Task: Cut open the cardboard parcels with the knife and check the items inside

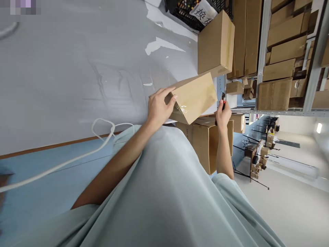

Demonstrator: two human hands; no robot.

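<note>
In the head view, the left hand (161, 106) holds one end of a tilted cardboard box (196, 97) by the table (64, 75) edge, thumb and fingers about its corner. The right hand (223, 112) wraps a dark-and-red tool (223, 98), its tip unclear. A bigger carton (209, 43) stands just beyond; the black basket (221, 4) is cut off above, and the open carton (202, 144) is partly hidden.

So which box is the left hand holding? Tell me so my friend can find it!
Find the big gray table and go to its edge by the pale shirt. There, the left hand holds a brown cardboard box. Unlike the farther box, this one looks slanted and has that hand on it.
</note>
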